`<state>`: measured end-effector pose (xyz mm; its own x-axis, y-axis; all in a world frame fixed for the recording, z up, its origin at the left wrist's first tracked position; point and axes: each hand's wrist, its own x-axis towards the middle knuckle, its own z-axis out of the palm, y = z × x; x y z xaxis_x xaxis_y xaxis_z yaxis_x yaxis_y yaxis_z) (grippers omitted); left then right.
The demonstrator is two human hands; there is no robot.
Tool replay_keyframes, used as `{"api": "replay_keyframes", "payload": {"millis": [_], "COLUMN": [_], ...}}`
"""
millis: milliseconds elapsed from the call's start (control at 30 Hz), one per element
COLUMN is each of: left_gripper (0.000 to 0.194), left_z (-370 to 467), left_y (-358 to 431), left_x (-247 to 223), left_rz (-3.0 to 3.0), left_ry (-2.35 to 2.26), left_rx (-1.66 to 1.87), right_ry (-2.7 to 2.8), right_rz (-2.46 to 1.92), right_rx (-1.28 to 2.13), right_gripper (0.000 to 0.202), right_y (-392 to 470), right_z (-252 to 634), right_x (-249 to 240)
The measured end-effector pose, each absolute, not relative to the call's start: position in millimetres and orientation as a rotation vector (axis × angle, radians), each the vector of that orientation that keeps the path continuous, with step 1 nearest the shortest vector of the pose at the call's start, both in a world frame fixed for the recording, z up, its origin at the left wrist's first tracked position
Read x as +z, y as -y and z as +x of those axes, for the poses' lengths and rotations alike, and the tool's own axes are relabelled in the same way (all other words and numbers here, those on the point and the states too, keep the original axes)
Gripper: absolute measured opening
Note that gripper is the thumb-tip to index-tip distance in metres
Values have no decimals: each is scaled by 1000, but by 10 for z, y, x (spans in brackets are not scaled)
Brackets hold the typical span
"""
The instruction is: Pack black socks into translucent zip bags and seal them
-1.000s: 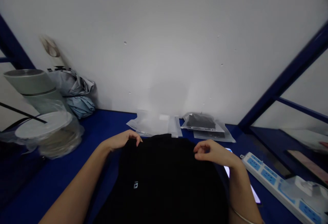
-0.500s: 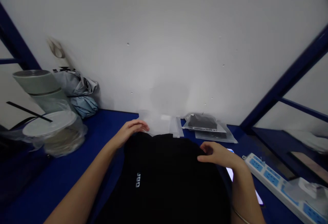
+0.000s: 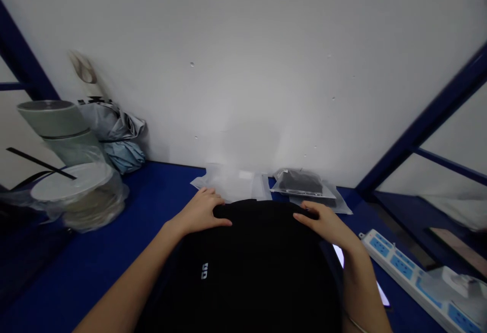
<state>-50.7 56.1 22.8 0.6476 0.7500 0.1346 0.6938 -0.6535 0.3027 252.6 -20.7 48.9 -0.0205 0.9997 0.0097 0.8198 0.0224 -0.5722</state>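
Note:
A black garment (image 3: 262, 272) with small white lettering (image 3: 204, 271) spreads out in front of me; its kind is not clear. At its far left edge is my left hand (image 3: 205, 212), thumb lying on the cloth and fingers curled over the edge. My right hand (image 3: 323, 221) holds the far right edge between thumb and fingers, the fingertips partly hidden. Just beyond the cloth, against the wall, lie clear plastic bags (image 3: 236, 180).
Packed dark items in clear bags (image 3: 302, 183) lie at the back right. A lit phone (image 3: 382, 295) and a white power strip (image 3: 403, 267) are on the right of the blue table (image 3: 152, 191). At left stand a lidded cup (image 3: 72, 183), a green tumbler (image 3: 63, 130) and a folded umbrella (image 3: 124, 155).
My left hand has moved right and nearer, its thumb now on the cloth. My right hand has shifted slightly up. The garment's far edge looks folded, and less of the lettering shows.

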Motion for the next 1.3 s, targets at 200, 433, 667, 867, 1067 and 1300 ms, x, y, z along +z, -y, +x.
{"api": "replay_keyframes", "payload": {"millis": [200,433,667,867,1067,1300], "left_gripper": [44,44,31,46,61,62], "left_z": [-542,-486,-405,-448,-474,-450], "left_y": [-561,-499,-479,-459,-442,-428], "left_x": [223,166,139,184,191,219], "left_rz": [2525,2427,2553,2485,2349,2388], "left_ry": [-1164,-1333,-1237,-1309,-1370,-1313], "left_rx": [389,330,284,275,226,157], "right_ry": [1418,1302,1671,1684,1874,2049], "right_rz": [-1897,-1531,-1372,-1505,-2105,-1756], "right_rx": [532,1009,1161,767,495,720], "right_gripper": [22,43,31,20,54,56], "right_y": [173,164,137,102,151,217], "right_z": [2600,2191,1709,1881,1995,1987], "right_x": [478,551,299,293,314,359]}}
